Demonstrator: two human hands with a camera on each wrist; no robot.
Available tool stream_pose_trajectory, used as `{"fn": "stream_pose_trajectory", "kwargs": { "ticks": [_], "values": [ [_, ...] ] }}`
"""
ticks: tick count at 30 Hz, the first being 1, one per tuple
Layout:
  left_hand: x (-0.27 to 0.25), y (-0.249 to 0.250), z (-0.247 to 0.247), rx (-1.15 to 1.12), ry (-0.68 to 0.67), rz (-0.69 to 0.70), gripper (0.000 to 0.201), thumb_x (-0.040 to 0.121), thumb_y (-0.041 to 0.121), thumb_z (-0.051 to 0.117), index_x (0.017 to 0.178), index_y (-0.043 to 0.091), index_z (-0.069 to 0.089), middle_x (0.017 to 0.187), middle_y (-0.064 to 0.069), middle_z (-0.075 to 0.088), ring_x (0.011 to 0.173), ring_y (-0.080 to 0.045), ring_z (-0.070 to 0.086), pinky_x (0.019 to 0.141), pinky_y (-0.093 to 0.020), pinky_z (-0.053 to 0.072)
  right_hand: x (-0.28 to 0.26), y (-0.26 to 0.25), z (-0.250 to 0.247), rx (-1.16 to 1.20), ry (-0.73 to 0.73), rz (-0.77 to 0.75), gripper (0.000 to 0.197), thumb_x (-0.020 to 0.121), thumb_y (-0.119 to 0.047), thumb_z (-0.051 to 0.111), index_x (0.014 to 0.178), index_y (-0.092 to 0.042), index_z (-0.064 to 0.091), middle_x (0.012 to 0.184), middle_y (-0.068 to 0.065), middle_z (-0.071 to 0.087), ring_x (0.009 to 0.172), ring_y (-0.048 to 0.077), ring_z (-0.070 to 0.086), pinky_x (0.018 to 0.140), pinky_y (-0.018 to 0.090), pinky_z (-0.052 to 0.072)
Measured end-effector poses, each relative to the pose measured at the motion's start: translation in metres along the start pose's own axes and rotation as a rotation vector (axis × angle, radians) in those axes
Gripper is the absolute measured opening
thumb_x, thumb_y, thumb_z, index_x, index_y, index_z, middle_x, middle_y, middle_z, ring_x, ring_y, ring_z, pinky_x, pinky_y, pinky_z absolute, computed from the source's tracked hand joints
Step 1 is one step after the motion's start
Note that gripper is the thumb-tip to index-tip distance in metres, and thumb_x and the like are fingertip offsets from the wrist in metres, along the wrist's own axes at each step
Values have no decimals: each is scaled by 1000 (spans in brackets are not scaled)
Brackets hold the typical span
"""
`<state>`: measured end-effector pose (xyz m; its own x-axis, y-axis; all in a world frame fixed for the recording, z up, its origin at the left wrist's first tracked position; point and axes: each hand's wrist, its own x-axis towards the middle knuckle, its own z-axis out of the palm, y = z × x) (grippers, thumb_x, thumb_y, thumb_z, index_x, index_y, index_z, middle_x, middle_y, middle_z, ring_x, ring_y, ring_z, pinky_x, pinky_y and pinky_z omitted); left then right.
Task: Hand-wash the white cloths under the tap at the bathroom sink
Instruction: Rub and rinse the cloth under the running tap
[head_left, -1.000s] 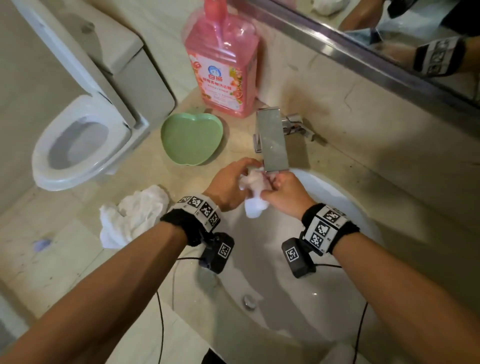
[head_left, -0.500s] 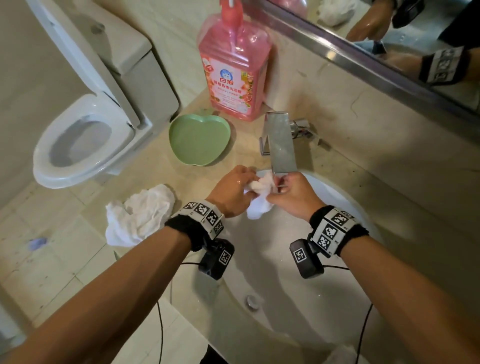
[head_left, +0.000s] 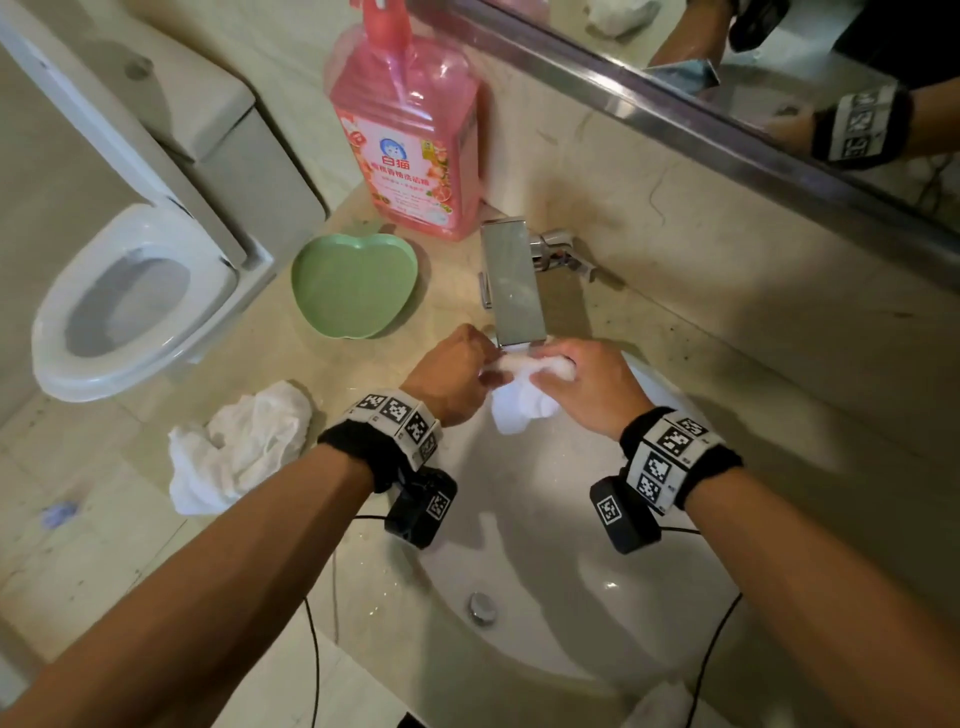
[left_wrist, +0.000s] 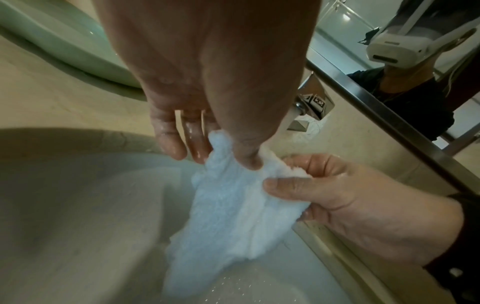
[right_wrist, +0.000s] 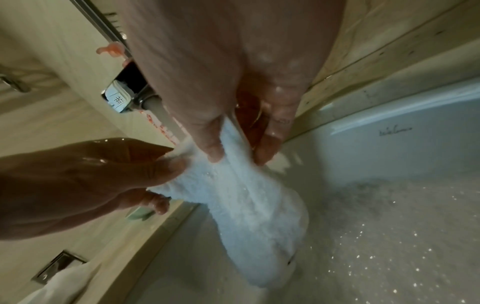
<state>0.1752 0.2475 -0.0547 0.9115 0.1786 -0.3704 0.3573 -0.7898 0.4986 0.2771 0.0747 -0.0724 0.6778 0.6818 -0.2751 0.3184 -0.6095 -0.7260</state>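
Bathroom: toilet (head_left: 130, 291), sink (head_left: 571, 597), mirror (head_left: 779, 52).

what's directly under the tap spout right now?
Under the tap spout: a white cloth, pinched by the left hand and right hand over the sink. The spout hides its outlet and any water stream.

We saw our left hand (left_wrist: 207, 82) pinching the upper edge of the wet white cloth (left_wrist: 233, 216) between thumb and fingers, while our right hand (left_wrist: 350, 205) gripped its other side, thumb pressed on the fabric. The cloth hung down into the white sink (left_wrist: 78, 226). A green dish (left_wrist: 52, 41) sat on the beige tabletop (left_wrist: 52, 98), and the mirror (left_wrist: 389, 61) ran behind.
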Motion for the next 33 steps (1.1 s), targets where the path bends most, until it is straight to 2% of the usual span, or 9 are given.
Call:
{"fn": "stream_pose_trajectory", "kwargs": {
  "ticks": [6, 10, 13, 16, 22, 25, 28, 31, 33],
  "values": [
    [2, 0, -3, 23, 136, 12, 20, 96, 28, 54, 105, 14, 65, 66, 10, 42, 58, -10, 45, 52, -23, 28, 1, 8, -10, -92, 39, -5, 24, 87, -33, 72, 92, -11, 63, 94, 1, 58, 84, 20, 55, 69, 29, 36],
    [0, -7, -1, 62, -62, 137, 23, 100, 35, 47, 115, 23, 60, 87, 8, 49, 79, -19, 55, 69, -29, 37, 2, 0, -17, -55, -51, -102, 17, 93, -26, 66, 87, -20, 51, 77, -2, 57, 66, 13, 51, 56, 26, 36],
    [-4, -14, 1, 76, -115, 114, 17, 91, 46, 61, 94, 29, 59, 80, 8, 52, 76, -20, 57, 69, -30, 39, 1, -6, -17, -34, -18, -147, 11, 94, -23, 64, 93, -21, 54, 74, -9, 58, 63, 3, 53, 53, 15, 38],
    [-12, -29, 7, 37, -41, 4, 22, 83, 39, 74, 96, 24, 66, 80, 6, 63, 72, -16, 60, 67, -24, 38, 2, -12, -22, 17, 118, -150, 11, 92, -23, 66, 96, -17, 57, 76, -12, 59, 66, 3, 55, 55, 14, 40],
    [-26, -43, 9, 4, 175, -52, 34, 96, 42, 53, 90, 12, 68, 105, -6, 48, 89, -23, 53, 82, -35, 42, 7, -20, -19, -85, 88, -50, 26, 90, -33, 65, 77, -11, 58, 66, 4, 59, 62, 23, 52, 57, 32, 40],
    [-29, -41, 4, 6, 245, -48, 38, 98, 42, 48, 66, 23, 49, 75, -2, 51, 77, -28, 55, 68, -33, 36, 9, -22, -3, -67, 74, 50, 27, 95, -34, 60, 75, -16, 64, 66, 1, 59, 64, 21, 53, 57, 29, 40],
    [-25, -27, -3, -55, 237, -230, 51, 100, 47, 42, 57, 20, 36, 65, -4, 48, 66, -31, 48, 62, -33, 31, 9, -32, 13, -67, 86, 89, 22, 99, -24, 53, 102, -8, 68, 93, 13, 69, 86, 31, 63, 74, 33, 49],
    [-18, -13, -9, -141, 177, -333, 48, 101, 47, 37, 66, 17, 49, 77, -11, 59, 79, -34, 59, 67, -33, 38, 7, -41, 24, -111, 89, 73, 23, 100, -17, 49, 104, -2, 67, 95, 20, 69, 90, 36, 65, 77, 38, 51],
    [-13, -9, -11, -254, 167, -391, 43, 103, 42, 37, 95, 11, 66, 99, -13, 68, 93, -32, 64, 80, -35, 47, 2, -41, 30, -170, 51, 62, 24, 99, -13, 48, 104, -1, 67, 99, 21, 70, 94, 37, 66, 78, 35, 50]
  ]
}}
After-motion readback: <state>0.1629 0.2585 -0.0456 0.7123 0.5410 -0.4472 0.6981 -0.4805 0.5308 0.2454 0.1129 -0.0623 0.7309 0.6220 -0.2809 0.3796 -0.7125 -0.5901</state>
